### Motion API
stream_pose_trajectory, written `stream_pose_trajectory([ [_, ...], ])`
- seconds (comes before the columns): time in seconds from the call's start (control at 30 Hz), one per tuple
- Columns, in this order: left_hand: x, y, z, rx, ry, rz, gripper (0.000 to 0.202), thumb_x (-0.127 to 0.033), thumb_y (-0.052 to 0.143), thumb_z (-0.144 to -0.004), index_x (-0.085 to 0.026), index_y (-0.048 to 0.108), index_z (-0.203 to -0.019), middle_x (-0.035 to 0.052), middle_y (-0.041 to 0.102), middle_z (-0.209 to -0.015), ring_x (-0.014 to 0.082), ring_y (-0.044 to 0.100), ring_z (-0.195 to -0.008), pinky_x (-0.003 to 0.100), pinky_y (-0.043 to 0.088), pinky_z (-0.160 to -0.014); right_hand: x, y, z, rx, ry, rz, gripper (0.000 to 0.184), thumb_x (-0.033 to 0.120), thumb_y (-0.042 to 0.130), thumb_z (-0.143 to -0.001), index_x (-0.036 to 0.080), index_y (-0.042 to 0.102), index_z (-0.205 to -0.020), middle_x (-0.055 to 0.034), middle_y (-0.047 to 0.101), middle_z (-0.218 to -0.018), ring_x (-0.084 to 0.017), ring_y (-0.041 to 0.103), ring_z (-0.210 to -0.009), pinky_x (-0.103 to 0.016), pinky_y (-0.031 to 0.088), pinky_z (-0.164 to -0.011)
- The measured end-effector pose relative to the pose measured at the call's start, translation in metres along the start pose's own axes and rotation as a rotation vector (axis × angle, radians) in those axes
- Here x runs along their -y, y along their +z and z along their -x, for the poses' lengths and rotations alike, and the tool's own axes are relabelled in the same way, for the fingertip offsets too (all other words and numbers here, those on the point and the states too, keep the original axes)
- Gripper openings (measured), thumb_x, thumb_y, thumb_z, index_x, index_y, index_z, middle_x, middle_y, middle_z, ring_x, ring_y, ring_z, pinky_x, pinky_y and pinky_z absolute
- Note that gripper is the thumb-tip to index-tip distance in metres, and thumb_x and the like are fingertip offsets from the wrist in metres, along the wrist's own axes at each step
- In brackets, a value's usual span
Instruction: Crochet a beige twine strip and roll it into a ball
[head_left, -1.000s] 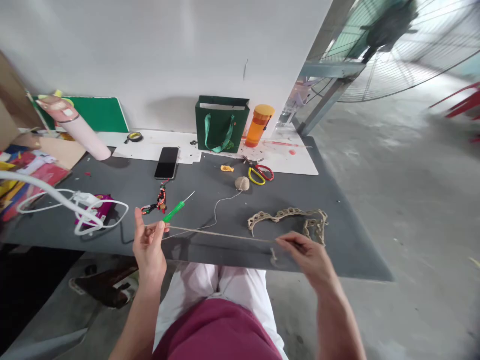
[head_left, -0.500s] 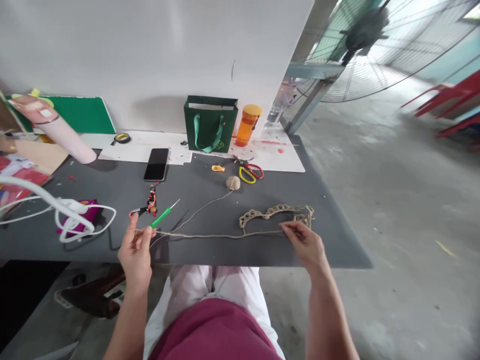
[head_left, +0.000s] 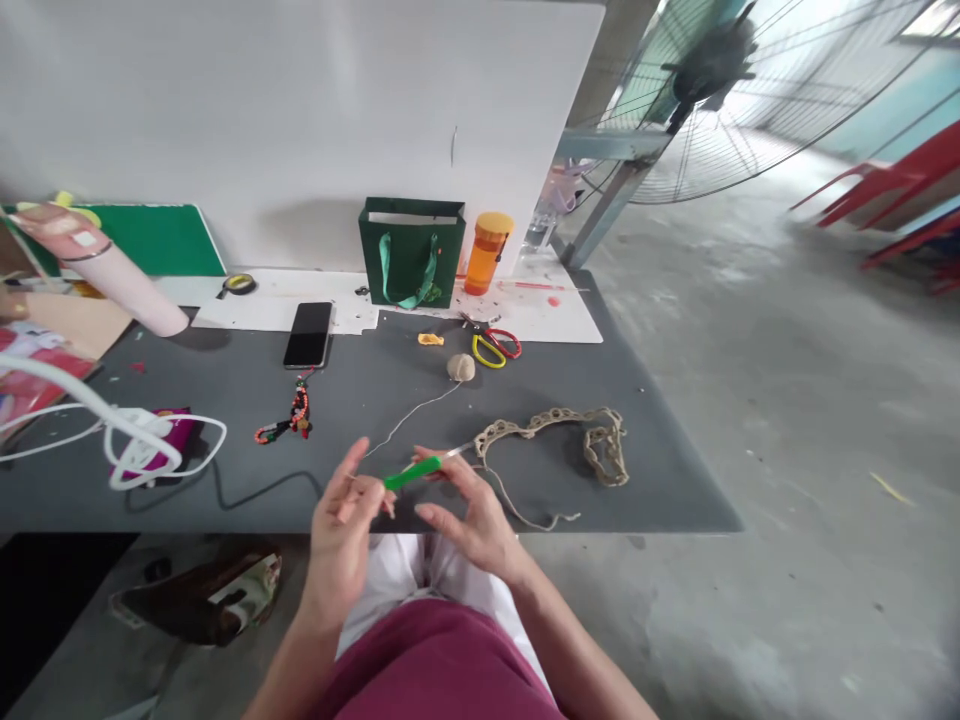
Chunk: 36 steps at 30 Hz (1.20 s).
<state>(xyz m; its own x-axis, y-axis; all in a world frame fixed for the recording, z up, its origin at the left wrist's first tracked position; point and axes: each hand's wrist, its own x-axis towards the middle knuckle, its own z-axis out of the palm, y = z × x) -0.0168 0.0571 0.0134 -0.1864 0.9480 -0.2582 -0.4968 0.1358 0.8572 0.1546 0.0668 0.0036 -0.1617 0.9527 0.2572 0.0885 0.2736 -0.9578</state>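
My left hand [head_left: 341,515] and my right hand [head_left: 469,510] meet over the front edge of the dark grey table [head_left: 225,380]. Between them lies a green-handled crochet hook [head_left: 412,472], its metal tip pointing right. My left fingers pinch the handle's near end, with the index finger raised. My right thumb and fingers close on the handle's far end. A thin twine strand [head_left: 409,415] runs from my hands back to a small twine ball [head_left: 460,367]. A crocheted twine chain [head_left: 547,425] lies just right of my hands, and its loose tail curls at the table edge.
Farther back lie a phone [head_left: 308,335], a beaded charm [head_left: 289,420], scissors [head_left: 491,345], a green gift bag [head_left: 410,252] and an orange bottle [head_left: 486,253]. White cables [head_left: 142,445] and a pink tube [head_left: 112,275] lie at the left. A large fan [head_left: 712,80] stands at the right rear.
My hands were wide apart, holding a twine length stretched between them. They have come together at the middle, the twine hangs slack, and my right hand now touches the hook.
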Motion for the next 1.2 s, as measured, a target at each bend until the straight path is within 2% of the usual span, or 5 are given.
stream_pose_trajectory([
  [0.13,0.005,0.012,0.016,0.098,-0.074,0.01,0.063,-0.034,0.089,-0.072,-0.029,0.069,-0.131,-0.0066,0.063,-0.065,0.0123,0.065,-0.071,0.028,0.054,-0.081,0.01,0.026,0.001,-0.033,0.051,-0.266,0.025,0.045,0.064,-0.096,0.027,0.076,-0.108,-0.006,0.072,-0.097,-0.02,0.07,-0.088,-0.035,0.059,-0.079],
  [0.3,0.003,0.011,0.019,0.101,-0.077,-0.025,0.082,-0.032,0.086,-0.075,-0.03,0.051,-0.149,-0.0076,0.062,-0.065,0.0116,0.062,-0.069,0.026,0.052,-0.076,0.015,0.027,0.005,-0.062,0.134,-0.388,0.014,0.04,0.075,-0.089,0.026,0.08,-0.09,-0.0057,0.076,-0.094,-0.019,0.07,-0.079,-0.032,0.06,-0.068],
  [0.47,0.001,0.014,0.021,0.159,-0.126,-0.038,0.101,-0.021,0.089,-0.069,-0.033,0.039,-0.156,-0.0036,0.071,-0.087,0.0131,0.066,-0.088,0.027,0.049,-0.091,0.012,0.025,0.01,-0.26,0.212,-0.501,0.012,0.038,0.082,-0.082,0.027,0.081,-0.086,-0.0029,0.079,-0.084,-0.019,0.073,-0.079,-0.033,0.061,-0.076],
  [0.87,0.004,0.019,0.022,0.153,-0.222,0.202,0.091,-0.023,0.091,-0.069,-0.025,0.05,-0.15,-0.0068,0.065,-0.069,0.0083,0.06,-0.069,0.022,0.048,-0.074,0.016,0.022,0.02,-0.265,-0.309,0.125,0.025,0.012,0.068,-0.09,0.03,0.079,-0.104,-0.0054,0.08,-0.099,-0.021,0.074,-0.085,-0.035,0.061,-0.075],
  [1.2,0.004,0.009,0.019,0.212,-0.376,0.261,0.083,-0.019,0.092,-0.068,-0.029,0.058,-0.144,-0.0044,0.067,-0.073,0.0115,0.061,-0.072,0.026,0.046,-0.076,0.024,0.021,0.024,-0.379,-0.001,-0.008,0.017,0.038,0.063,-0.097,0.023,0.07,-0.093,-0.0022,0.077,-0.078,-0.014,0.069,-0.055,-0.024,0.057,-0.052],
])
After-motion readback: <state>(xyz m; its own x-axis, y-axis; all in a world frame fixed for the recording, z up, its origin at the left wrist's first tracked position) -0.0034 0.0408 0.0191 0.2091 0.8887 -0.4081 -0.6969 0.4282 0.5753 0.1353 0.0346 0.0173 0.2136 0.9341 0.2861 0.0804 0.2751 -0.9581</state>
